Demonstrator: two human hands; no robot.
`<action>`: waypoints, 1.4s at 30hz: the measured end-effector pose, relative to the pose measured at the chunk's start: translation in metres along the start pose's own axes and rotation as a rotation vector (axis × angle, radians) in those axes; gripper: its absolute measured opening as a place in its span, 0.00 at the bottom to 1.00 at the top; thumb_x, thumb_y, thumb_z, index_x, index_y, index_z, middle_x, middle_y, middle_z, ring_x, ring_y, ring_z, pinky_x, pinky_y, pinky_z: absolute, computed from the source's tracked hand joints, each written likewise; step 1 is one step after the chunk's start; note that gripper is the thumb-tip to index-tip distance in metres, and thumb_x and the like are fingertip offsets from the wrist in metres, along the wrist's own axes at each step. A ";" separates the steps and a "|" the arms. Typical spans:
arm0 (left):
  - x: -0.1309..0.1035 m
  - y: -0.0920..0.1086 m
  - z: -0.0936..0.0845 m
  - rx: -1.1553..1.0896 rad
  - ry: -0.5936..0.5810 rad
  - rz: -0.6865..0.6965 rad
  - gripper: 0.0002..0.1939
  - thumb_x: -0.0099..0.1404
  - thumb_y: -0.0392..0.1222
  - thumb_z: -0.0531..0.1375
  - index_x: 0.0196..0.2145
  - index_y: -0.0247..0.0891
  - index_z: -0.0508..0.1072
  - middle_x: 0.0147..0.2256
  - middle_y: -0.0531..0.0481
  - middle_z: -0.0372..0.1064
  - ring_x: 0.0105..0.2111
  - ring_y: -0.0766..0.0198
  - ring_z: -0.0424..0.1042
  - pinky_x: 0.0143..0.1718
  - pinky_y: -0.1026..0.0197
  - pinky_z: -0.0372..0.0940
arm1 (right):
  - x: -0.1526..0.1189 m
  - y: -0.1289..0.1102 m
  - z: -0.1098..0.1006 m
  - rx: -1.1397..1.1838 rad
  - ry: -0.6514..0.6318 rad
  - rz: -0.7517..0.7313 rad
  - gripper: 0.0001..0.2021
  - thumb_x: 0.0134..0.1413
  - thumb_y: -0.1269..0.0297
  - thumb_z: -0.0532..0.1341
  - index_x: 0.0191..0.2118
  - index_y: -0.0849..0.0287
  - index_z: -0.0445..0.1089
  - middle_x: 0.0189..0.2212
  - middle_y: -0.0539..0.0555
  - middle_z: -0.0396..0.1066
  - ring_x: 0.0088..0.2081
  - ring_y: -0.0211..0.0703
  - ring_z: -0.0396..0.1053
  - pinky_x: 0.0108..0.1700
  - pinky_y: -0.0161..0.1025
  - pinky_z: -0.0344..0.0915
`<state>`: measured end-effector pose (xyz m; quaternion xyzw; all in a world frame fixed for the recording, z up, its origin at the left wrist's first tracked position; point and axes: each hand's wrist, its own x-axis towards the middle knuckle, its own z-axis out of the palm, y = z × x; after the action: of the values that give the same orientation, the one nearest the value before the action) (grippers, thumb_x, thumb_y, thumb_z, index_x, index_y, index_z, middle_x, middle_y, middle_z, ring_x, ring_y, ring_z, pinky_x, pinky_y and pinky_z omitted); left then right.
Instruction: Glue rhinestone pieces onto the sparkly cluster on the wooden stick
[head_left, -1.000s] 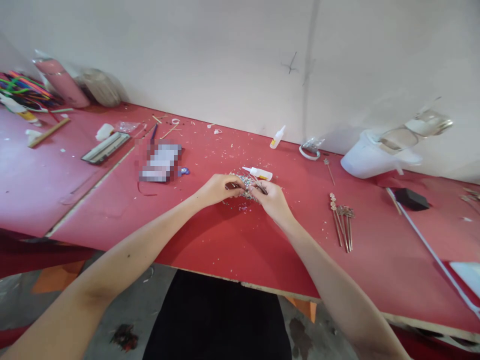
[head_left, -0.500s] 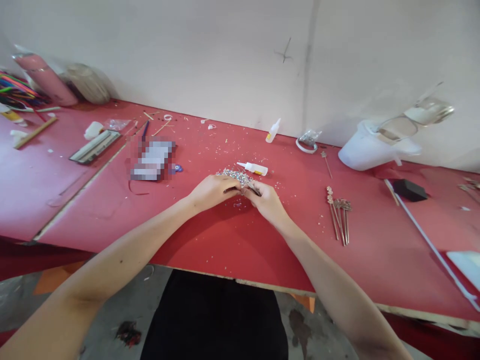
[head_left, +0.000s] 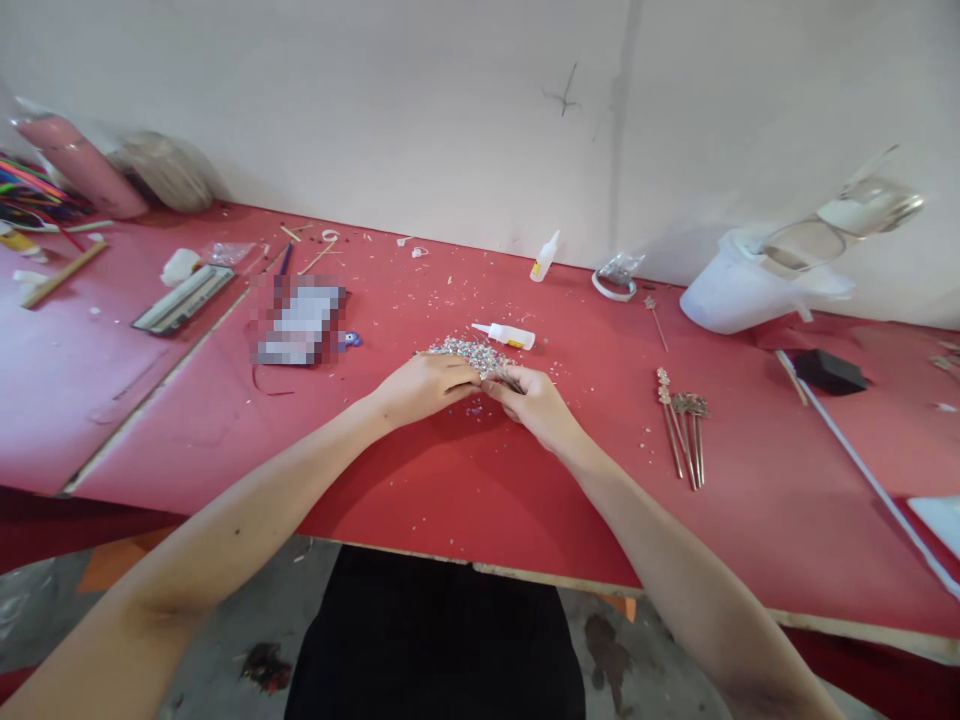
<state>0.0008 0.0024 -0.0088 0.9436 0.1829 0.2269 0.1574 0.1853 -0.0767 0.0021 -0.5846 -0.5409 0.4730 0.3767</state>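
My left hand (head_left: 429, 390) is closed, thumb and fingers pinched together at the near edge of a pile of small glittering stones (head_left: 469, 350). What it grips is hidden under the fingers. Beside it, fingertips nearly meeting, my right hand (head_left: 538, 402) pinches a small greyish metallic piece (head_left: 511, 379), mostly covered by the fingers. Just beyond the pile lies a small white glue bottle (head_left: 510, 336) with a pointed nozzle. Several metal hair sticks with ornamented heads (head_left: 694, 440) lie to the right of my hands.
Against the wall stand a second glue bottle (head_left: 545, 257), a white tub (head_left: 724, 290) and a pink flask (head_left: 81, 165). A tape roll (head_left: 613, 285) lies nearby. A black block (head_left: 830, 371) is at right, a blurred-out flat object (head_left: 300, 325) at left. Stray stones dot the red tabletop (head_left: 480, 500).
The view has shifted slightly. My left fingers have turned a little, covering a dark edge that showed beneath them earlier. Both hands stay together at the pile.
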 end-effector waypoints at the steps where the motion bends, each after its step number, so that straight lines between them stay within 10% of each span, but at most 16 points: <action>1: 0.000 -0.001 0.001 0.012 0.000 0.016 0.11 0.71 0.41 0.53 0.36 0.38 0.75 0.34 0.47 0.74 0.35 0.64 0.71 0.39 0.62 0.64 | 0.000 0.001 0.000 -0.027 0.005 -0.012 0.15 0.53 0.50 0.61 0.34 0.59 0.70 0.17 0.42 0.48 0.20 0.32 0.45 0.23 0.36 0.42; 23: 0.001 0.000 0.002 -0.099 0.065 -0.031 0.08 0.67 0.38 0.57 0.32 0.37 0.75 0.32 0.50 0.75 0.31 0.67 0.72 0.35 0.65 0.64 | -0.004 0.010 0.007 -0.368 0.156 -0.264 0.07 0.53 0.59 0.60 0.32 0.58 0.66 0.19 0.44 0.52 0.22 0.34 0.49 0.27 0.35 0.48; 35: 0.001 0.006 0.001 0.105 0.135 0.092 0.14 0.71 0.39 0.52 0.29 0.36 0.72 0.26 0.51 0.69 0.27 0.67 0.67 0.30 0.65 0.61 | -0.005 0.002 0.016 0.151 0.115 -0.042 0.09 0.51 0.58 0.63 0.29 0.56 0.65 0.17 0.41 0.47 0.19 0.31 0.44 0.23 0.35 0.43; 42: 0.000 0.003 0.002 0.201 0.118 0.108 0.13 0.70 0.41 0.53 0.31 0.36 0.72 0.27 0.51 0.69 0.28 0.66 0.69 0.30 0.64 0.61 | -0.006 0.003 0.014 0.007 0.200 -0.052 0.09 0.50 0.57 0.63 0.30 0.57 0.68 0.17 0.42 0.48 0.21 0.32 0.46 0.24 0.36 0.44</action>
<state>0.0025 -0.0010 -0.0097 0.9480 0.1628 0.2709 0.0384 0.1733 -0.0836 -0.0036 -0.6134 -0.5138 0.4043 0.4431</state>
